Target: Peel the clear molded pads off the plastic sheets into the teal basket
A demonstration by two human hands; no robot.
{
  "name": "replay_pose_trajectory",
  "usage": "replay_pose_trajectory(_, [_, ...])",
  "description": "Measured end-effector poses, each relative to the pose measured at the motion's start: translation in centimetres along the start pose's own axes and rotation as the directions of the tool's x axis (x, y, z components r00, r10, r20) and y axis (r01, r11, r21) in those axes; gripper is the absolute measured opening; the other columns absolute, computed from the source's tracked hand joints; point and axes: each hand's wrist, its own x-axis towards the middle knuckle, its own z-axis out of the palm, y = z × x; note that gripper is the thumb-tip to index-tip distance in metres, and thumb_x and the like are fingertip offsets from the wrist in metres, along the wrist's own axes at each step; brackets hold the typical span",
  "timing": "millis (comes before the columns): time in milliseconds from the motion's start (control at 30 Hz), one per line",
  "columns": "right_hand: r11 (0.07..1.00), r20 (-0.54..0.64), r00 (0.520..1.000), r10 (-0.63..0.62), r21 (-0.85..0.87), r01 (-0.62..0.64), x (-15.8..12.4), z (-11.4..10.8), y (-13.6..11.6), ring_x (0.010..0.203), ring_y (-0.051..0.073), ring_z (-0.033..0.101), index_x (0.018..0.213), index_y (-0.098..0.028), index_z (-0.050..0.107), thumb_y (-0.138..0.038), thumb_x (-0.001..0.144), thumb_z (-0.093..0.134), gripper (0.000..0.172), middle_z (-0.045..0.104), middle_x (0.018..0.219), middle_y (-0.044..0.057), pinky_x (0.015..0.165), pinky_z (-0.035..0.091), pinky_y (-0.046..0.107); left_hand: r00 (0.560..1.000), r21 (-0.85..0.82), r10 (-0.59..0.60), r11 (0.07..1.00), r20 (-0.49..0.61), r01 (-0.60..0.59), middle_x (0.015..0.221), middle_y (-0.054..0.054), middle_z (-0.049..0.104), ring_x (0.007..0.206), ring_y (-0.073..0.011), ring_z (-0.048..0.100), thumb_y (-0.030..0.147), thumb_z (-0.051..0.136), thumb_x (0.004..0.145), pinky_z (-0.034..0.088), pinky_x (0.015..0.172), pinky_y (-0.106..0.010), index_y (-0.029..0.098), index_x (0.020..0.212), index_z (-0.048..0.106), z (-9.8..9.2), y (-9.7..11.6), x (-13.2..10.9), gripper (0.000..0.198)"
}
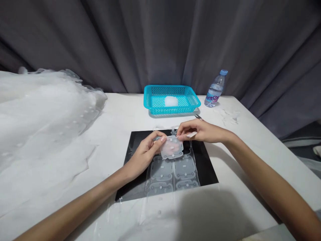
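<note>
My left hand (154,145) pinches the left edge of a translucent, rounded-square plastic piece (172,147) with small raised dots. Its fingers show faintly through the piece from behind. At the upper right corner of the same piece, the thumb and fingertips of my right hand (192,131) are closed. A small whitish bit (192,134) shows at the right palm; whether it is a scrap or part of a tool I cannot tell. Below both hands, a clear sheet of similar molded pieces (162,170) lies on a black mat (208,170).
Behind the hands stands a turquoise basket (147,100) holding a whitish stack of pieces (171,101). A water bottle (214,90) and thin clear scraps (229,117) are to the right. Dark metal tool tips (199,117) show beyond my right hand. Translucent sheets (45,110) pile up at left.
</note>
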Motion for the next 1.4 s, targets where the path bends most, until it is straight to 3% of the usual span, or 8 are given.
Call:
replay_pose_trajectory(133, [0.999, -0.079, 0.996, -0.036, 0.018, 0.037, 0.1, -0.1, 0.5, 0.082, 0.016, 0.065, 0.107, -0.016, 0.075, -0.033, 0.091, 0.076, 0.023, 0.072, 0.086, 0.002, 0.077, 0.049, 0.028, 0.999, -0.151, -0.042, 0.988, 0.022, 0.045, 0.092, -0.001, 0.066, 0.083, -0.0152, 0.067, 0.054, 0.067, 0.099, 0.056, 0.086, -0.032, 0.018, 0.103, 0.059, -0.1, 0.1, 0.0, 0.036])
replay_pose_trajectory(433, [0.998, -0.149, 0.988, -0.051, 0.021, 0.055, 0.2, -0.2, 1.5, 0.079, 0.015, 0.066, 0.099, -0.016, 0.074, -0.035, 0.091, 0.077, 0.021, 0.073, 0.085, 0.003, 0.075, 0.048, 0.028, 0.996, -0.132, 0.031, 0.991, 0.087, -0.019, 0.103, -0.004, 0.08, 0.092, -0.016, 0.078, 0.027, 0.086, 0.087, 0.057, 0.084, -0.025, 0.02, 0.122, 0.051, -0.6, -0.6, 0.3, 0.05])
replay_pose_trajectory(633, [0.999, -0.138, 0.99, -0.022, 0.046, 0.029, 0.2, -0.3, 2.0, 0.077, 0.014, 0.066, 0.099, -0.016, 0.072, -0.033, 0.092, 0.076, 0.019, 0.073, 0.083, 0.002, 0.075, 0.048, 0.028, 0.998, -0.103, 0.021, 0.995, 0.055, -0.016, 0.094, -0.004, 0.082, 0.087, -0.0166, 0.081, 0.028, 0.085, 0.087, 0.06, 0.078, -0.023, 0.02, 0.119, 0.052, -0.8, -0.4, 0.4, 0.046])
replay_pose_trajectory(767, [0.998, -0.126, 0.992, -0.024, 0.05, 0.03, 0.3, -0.3, 2.2, 0.074, 0.014, 0.065, 0.095, -0.017, 0.069, -0.032, 0.091, 0.076, 0.018, 0.073, 0.079, 0.001, 0.074, 0.047, 0.027, 0.997, -0.15, -0.04, 0.987, 0.063, 0.049, 0.084, -0.002, 0.081, 0.083, -0.0191, 0.081, 0.029, 0.084, 0.088, 0.066, 0.085, -0.034, 0.018, 0.12, 0.052, -1.0, -0.2, 0.5, 0.047])
replay_pose_trajectory(967, [0.996, -0.101, 0.995, -0.002, 0.089, 0.011, 0.5, -0.4, 2.8, 0.073, 0.014, 0.065, 0.093, -0.018, 0.067, -0.036, 0.092, 0.076, 0.021, 0.074, 0.078, 0.001, 0.074, 0.048, 0.028, 0.992, -0.211, -0.107, 0.97, 0.07, 0.12, 0.092, -0.006, 0.083, 0.094, -0.0246, 0.082, 0.03, 0.084, 0.088, 0.068, 0.091, -0.038, 0.017, 0.117, 0.054, -1.3, -0.3, 0.5, 0.044])
replay_pose_trajectory(1133, [0.996, -0.121, 0.993, -0.009, 0.09, 0.02, 0.5, -0.4, 2.6, 0.082, 0.017, 0.067, 0.118, -0.019, 0.066, -0.038, 0.092, 0.076, 0.034, 0.075, 0.085, 0.001, 0.084, 0.051, 0.033, 0.983, -0.213, -0.147, 0.962, 0.113, 0.168, 0.101, -0.009, 0.084, 0.095, -0.0293, 0.082, 0.039, 0.08, 0.092, 0.066, 0.095, -0.043, 0.019, 0.121, 0.053, -1.7, -0.7, 0.6, 0.044])
replay_pose_trajectory(1267, [0.999, -0.169, 0.985, -0.036, -0.044, 0.029, 0.8, -0.3, 2.1, 0.082, 0.018, 0.067, 0.115, -0.017, 0.072, -0.04, 0.091, 0.075, 0.033, 0.075, 0.086, 0.003, 0.08, 0.05, 0.033, 0.987, -0.136, -0.106, 0.983, 0.118, 0.122, 0.104, -0.009, 0.083, 0.102, -0.0295, 0.081, 0.043, 0.075, 0.095, 0.061, 0.102, -0.047, 0.02, 0.121, 0.053, -2.3, -1.0, 1.0, 0.042])
replay_pose_trajectory(1400, [0.975, -0.368, 0.916, -0.16, -0.206, 0.088, 2.8, -3.1, 2.2, 0.086, 0.02, 0.066, 0.103, -0.018, 0.075, -0.042, 0.094, 0.07, 0.026, 0.075, 0.094, 0.005, 0.08, 0.05, 0.034, 0.994, 0.213, 0.053, 0.974, 0.097, -0.072, 0.12, -0.011, 0.078, 0.116, -0.0271, 0.074, 0.047, 0.065, 0.101, 0.055, 0.106, -0.046, 0.022, 0.125, 0.056, -3.6, -0.7, 0.7, 0.036])
